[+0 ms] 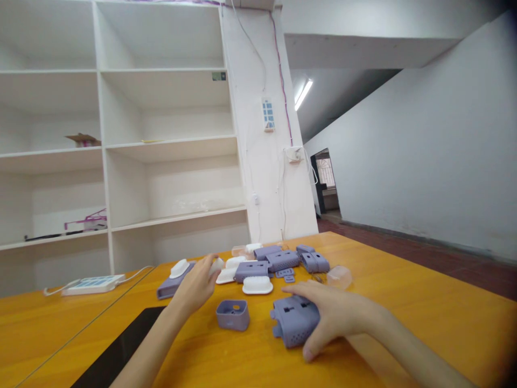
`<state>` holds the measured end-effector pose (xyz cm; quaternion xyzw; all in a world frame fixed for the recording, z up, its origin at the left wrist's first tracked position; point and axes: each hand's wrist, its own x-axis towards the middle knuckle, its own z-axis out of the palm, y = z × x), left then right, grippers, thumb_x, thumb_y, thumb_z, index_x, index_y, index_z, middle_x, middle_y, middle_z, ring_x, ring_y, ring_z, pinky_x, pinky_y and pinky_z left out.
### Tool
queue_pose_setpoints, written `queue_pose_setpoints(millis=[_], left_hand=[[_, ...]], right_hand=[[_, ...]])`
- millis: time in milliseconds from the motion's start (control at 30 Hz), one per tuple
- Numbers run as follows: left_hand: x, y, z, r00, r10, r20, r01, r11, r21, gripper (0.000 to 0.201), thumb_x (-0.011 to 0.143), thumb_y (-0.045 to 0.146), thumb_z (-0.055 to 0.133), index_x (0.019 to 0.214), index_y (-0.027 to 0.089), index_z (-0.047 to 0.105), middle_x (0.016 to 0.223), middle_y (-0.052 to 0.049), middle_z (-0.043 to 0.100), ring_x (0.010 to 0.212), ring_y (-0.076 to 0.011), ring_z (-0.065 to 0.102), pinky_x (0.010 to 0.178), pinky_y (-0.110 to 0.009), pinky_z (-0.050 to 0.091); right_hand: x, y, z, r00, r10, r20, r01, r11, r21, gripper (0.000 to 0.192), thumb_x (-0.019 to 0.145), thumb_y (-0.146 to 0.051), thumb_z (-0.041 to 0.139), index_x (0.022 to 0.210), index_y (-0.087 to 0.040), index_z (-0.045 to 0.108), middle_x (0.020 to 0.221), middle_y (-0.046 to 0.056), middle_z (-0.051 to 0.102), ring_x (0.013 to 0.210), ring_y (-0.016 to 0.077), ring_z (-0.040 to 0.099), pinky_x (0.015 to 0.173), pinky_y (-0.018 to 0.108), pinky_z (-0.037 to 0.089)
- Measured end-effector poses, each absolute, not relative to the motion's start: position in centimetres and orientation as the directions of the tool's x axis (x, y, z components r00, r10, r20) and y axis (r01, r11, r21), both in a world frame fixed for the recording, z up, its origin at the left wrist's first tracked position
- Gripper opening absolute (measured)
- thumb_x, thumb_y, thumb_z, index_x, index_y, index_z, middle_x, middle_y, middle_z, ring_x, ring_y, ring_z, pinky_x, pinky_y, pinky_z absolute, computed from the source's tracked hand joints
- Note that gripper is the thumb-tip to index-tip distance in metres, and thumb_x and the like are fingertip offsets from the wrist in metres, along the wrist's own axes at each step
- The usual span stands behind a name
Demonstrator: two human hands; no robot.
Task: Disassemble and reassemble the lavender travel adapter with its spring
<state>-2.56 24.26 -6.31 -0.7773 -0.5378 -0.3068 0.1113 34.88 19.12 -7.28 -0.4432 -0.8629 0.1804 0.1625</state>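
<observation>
My left hand [198,286] reaches over the middle of the table, its fingers closed around a white rounded piece [217,265] that shows partly beyond them. My right hand [337,312] grips a purple plastic housing [297,320], thumb at the near side and fingers across the far side. This housing has slots on top, tabs on its left end and small holes in its side. Between the hands stands a purple open-topped cup-like part [233,315]. Just beyond it lies a white oval piece with a bristled top [257,285].
More purple housings [283,261], small purple flat parts [285,273] and a clear box [339,277] lie farther back. A purple case [169,285] bears a white piece [179,268]. At left are a black flat panel [125,345] and a power strip [92,284].
</observation>
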Motion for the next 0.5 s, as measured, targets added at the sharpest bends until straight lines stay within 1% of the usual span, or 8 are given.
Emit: queue_pose_setpoints(millis=[33,100,233,333,433,500], left_hand=[[-2.2,23.6,-5.8,0.232,0.751,0.618,0.895,-0.414,0.167,0.035,0.103,0.027,0.046,0.136,0.016,0.048,0.121,-0.015,0.067,0.112,-0.0280,0.065,0.095,-0.042,0.049],[-0.9,22.3,-5.0,0.243,0.724,0.645,0.870,-0.457,0.184,0.042,0.101,0.028,0.046,0.141,0.018,0.042,0.115,-0.013,0.069,0.104,-0.0283,0.067,0.088,-0.040,0.050],[3.1,20.0,-4.3,0.307,0.682,0.663,0.800,-0.563,0.208,0.038,0.100,0.031,0.048,0.137,0.025,0.049,0.107,-0.006,0.070,0.092,-0.0232,0.067,0.080,-0.032,0.049],[6.1,18.8,-4.6,0.356,0.667,0.654,0.747,-0.624,0.230,0.036,0.097,0.028,0.051,0.133,0.028,0.054,0.100,-0.002,0.071,0.085,-0.0204,0.066,0.074,-0.029,0.048],[7.9,18.1,-5.4,0.378,0.661,0.649,0.710,-0.656,0.255,0.037,0.095,0.029,0.054,0.133,0.028,0.056,0.111,-0.003,0.071,0.086,-0.0202,0.065,0.072,-0.029,0.049],[8.4,17.9,-5.9,0.393,0.661,0.639,0.688,-0.673,0.273,0.038,0.096,0.031,0.055,0.133,0.027,0.057,0.116,-0.005,0.071,0.085,-0.0201,0.065,0.071,-0.029,0.049]], right_hand=[[35.4,19.2,-7.1,-0.548,0.830,0.101,0.714,0.527,-0.461,0.116,0.049,-0.047,0.090,0.154,-0.028,0.045,0.157,0.010,0.048,0.142,0.0383,0.045,0.119,0.046,0.033],[36.4,19.3,-6.6,-0.515,0.855,0.060,0.747,0.482,-0.457,0.117,0.049,-0.046,0.090,0.155,-0.027,0.043,0.158,0.010,0.046,0.143,0.0390,0.043,0.120,0.045,0.032],[38.3,19.2,-5.8,-0.430,0.903,-0.021,0.812,0.377,-0.445,0.112,0.049,-0.045,0.090,0.152,-0.031,0.048,0.154,0.007,0.053,0.138,0.0397,0.049,0.114,0.044,0.040],[39.0,19.3,-5.8,-0.417,0.909,-0.010,0.809,0.366,-0.461,0.105,0.049,-0.045,0.091,0.146,-0.034,0.055,0.146,0.004,0.060,0.132,0.0378,0.055,0.110,0.042,0.043],[39.3,19.6,-5.9,-0.456,0.890,0.018,0.759,0.400,-0.514,0.097,0.050,-0.046,0.091,0.140,-0.033,0.060,0.127,0.002,0.068,0.116,0.0330,0.064,0.102,0.039,0.047],[39.5,19.6,-5.8,-0.471,0.880,0.062,0.730,0.428,-0.533,0.092,0.054,-0.047,0.090,0.139,-0.032,0.060,0.121,0.003,0.069,0.107,0.0299,0.067,0.096,0.037,0.050]])
